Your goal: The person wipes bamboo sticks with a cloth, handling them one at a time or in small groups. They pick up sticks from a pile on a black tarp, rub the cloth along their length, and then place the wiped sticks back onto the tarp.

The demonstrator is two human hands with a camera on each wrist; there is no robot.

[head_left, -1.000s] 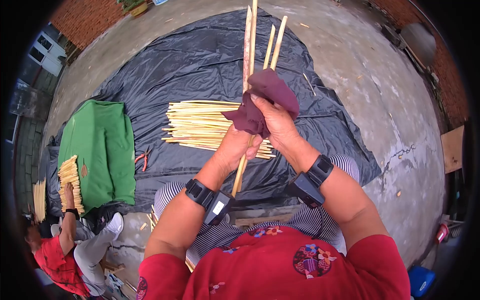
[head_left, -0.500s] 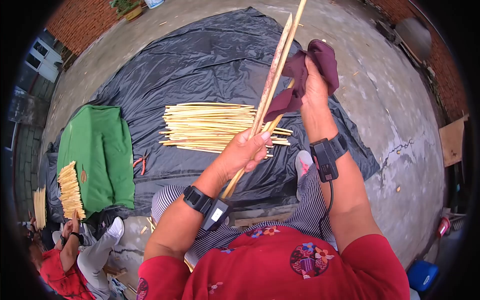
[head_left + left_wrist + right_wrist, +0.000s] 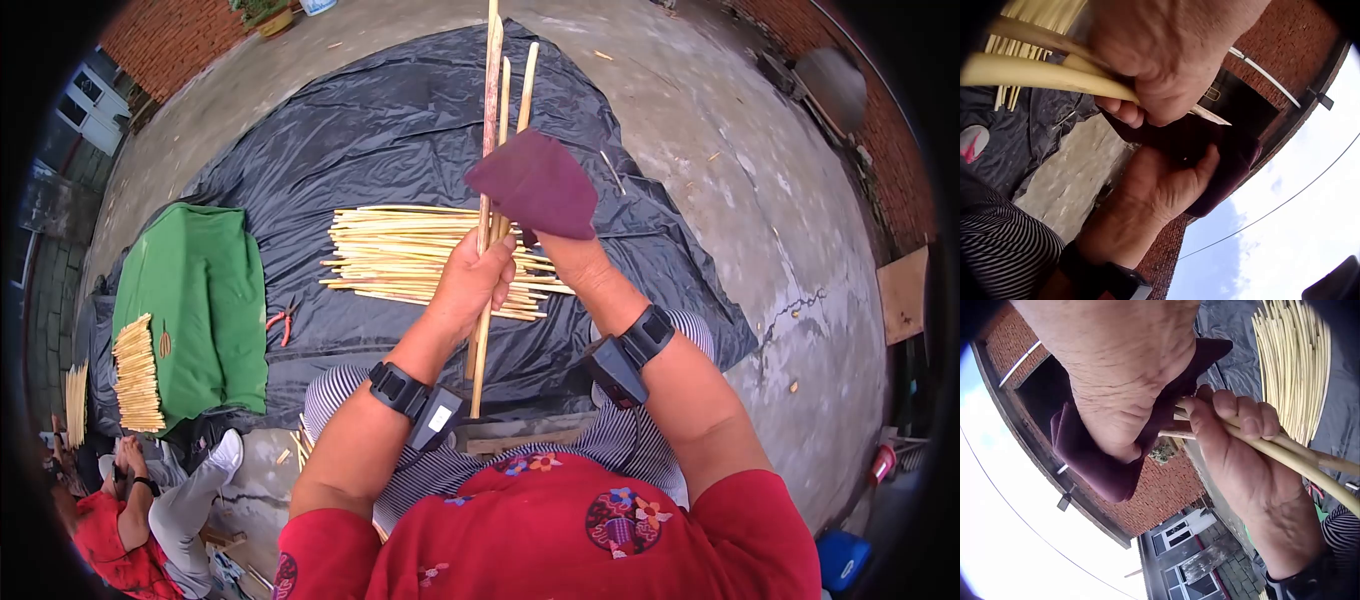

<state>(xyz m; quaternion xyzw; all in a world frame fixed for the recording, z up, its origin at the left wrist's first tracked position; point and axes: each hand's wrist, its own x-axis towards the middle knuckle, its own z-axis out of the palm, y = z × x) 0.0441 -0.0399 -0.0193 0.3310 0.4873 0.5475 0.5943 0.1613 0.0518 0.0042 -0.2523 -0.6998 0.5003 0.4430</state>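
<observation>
My left hand point(image 3: 475, 275) grips several long peeled sticks point(image 3: 490, 120), its fingers curled round their lower part. The sticks stand nearly straight away from me in the head view, one with reddish-brown bark streaks. Just beyond it, my right hand point(image 3: 570, 262) holds a maroon cloth point(image 3: 540, 185) against the sticks. The cloth hides most of the right fingers in the head view. In the left wrist view, the right thumb point(image 3: 1207, 165) lies along the cloth. From the right wrist, the left fingers point(image 3: 1250, 419) show wrapped about the sticks, close beside the cloth.
A pile of pale sticks point(image 3: 400, 250) lies on a black plastic sheet point(image 3: 330, 130). To the left are red-handled pliers point(image 3: 283, 325), a green cloth point(image 3: 200, 300) and a stick bundle point(image 3: 138, 375). Another person point(image 3: 120, 520) sits at lower left.
My right hand slid the cloth outward to the upper right, then came back close to the left hand. The sticks tilted right and are upright again. The other person's hand left the bundle.
</observation>
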